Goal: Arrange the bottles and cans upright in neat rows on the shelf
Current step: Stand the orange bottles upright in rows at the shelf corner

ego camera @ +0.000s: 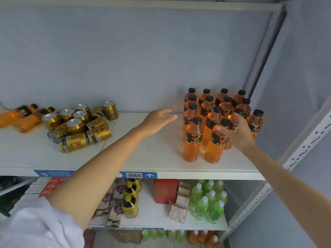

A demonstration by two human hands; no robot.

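Right hand (238,131) fingers curled around a front bottle (215,144) (standing in rows), left hand (157,120) loose and holding nothing above the shelf (143,158), cans (80,124) jumbled at left

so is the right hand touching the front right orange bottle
Touching. The head view shows the right hand with its fingers wrapped round the neck of the front right orange bottle, just under its black cap.

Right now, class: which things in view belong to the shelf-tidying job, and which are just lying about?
Job: upright orange bottles; toppled orange bottles; gold cans; shelf; right hand on one bottle.

Lying about: green bottles; red box; snack packets.
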